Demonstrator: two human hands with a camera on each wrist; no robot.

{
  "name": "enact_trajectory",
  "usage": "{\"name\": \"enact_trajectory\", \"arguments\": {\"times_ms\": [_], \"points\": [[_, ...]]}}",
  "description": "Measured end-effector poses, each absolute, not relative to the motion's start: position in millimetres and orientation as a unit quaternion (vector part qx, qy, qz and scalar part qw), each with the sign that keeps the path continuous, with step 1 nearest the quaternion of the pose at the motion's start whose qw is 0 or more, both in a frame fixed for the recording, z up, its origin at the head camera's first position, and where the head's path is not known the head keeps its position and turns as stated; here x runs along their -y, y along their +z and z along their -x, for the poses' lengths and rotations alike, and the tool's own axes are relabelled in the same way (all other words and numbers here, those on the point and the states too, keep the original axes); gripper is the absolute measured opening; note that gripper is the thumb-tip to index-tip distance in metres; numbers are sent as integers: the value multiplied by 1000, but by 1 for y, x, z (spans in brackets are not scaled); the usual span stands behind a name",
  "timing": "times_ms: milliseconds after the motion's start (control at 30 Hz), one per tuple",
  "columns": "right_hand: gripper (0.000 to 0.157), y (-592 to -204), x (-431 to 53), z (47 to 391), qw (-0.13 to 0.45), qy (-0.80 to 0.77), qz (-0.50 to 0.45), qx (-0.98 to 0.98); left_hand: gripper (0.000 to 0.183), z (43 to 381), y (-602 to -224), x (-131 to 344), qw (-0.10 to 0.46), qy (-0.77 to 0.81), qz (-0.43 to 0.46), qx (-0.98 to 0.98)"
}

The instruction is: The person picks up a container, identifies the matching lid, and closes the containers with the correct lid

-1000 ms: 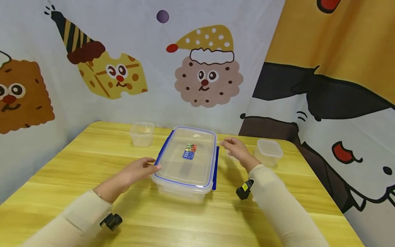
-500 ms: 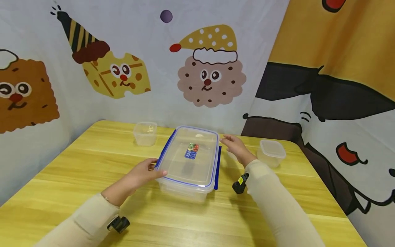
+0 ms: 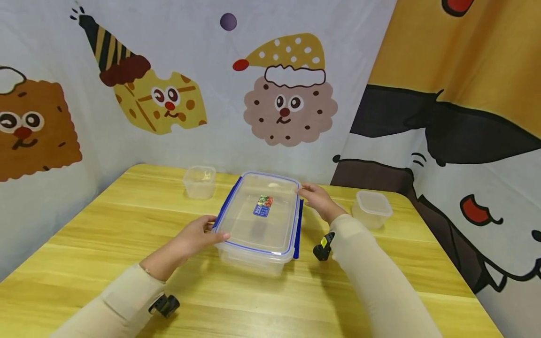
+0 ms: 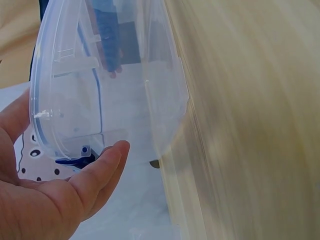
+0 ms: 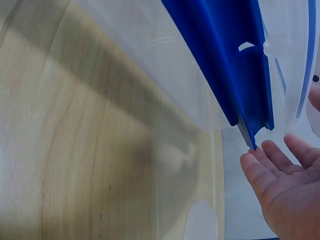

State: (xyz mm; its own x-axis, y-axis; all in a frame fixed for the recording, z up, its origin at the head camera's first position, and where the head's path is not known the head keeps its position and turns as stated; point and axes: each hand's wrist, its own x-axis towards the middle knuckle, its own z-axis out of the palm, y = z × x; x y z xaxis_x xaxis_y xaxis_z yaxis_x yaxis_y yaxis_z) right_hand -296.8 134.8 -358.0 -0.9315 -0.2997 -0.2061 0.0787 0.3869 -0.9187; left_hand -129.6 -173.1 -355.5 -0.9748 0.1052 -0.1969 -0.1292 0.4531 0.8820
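Observation:
A clear plastic food container [image 3: 251, 264] stands on the wooden table, its blue-rimmed lid [image 3: 274, 230] on top. My left hand [image 3: 194, 239] grips its left side, thumb over the lid's edge. In the left wrist view, the fingers [image 4: 107, 167] curl under a blue latch [image 4: 77, 162]. My right hand [image 3: 319, 202] is at the far right corner, thumb by the lid's rim. In the right wrist view, the loosely extended fingertips [image 5: 250, 162] are right at the end of the right latch [image 5: 225, 60], which hangs away from the container's wall.
A small clear tub [image 3: 199, 184] stands at the back left of the table [image 3: 127, 211]. Another, lidded tub [image 3: 372, 210] is right of my right arm. Part of a pale translucent item [image 5: 201, 222] shows below my right hand. A printed cloth [image 3: 220, 117] hangs behind.
The right hand has moved left to the container's far right corner. The left thumb has slid slightly further onto the lid. The view has shifted a little; the container stays in place.

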Motion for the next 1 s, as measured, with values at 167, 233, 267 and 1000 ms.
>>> {"name": "enact_trajectory", "arguments": {"times_ms": [167, 233, 267, 1000], "points": [[58, -360, -132, 301, 171, -547, 61, -818, 77, 131, -355, 173, 112, 524, 3, -844], [56, -360, -131, 302, 171, -545, 60, -819, 77, 131, -355, 173, 114, 525, 3, -844], [55, -360, -131, 302, 171, -545, 61, -818, 77, 131, -355, 173, 114, 524, 3, -844], [54, -359, -138, 289, 161, -546, 52, -820, 80, 142, -360, 196, 150, 553, -24, -819]]}}
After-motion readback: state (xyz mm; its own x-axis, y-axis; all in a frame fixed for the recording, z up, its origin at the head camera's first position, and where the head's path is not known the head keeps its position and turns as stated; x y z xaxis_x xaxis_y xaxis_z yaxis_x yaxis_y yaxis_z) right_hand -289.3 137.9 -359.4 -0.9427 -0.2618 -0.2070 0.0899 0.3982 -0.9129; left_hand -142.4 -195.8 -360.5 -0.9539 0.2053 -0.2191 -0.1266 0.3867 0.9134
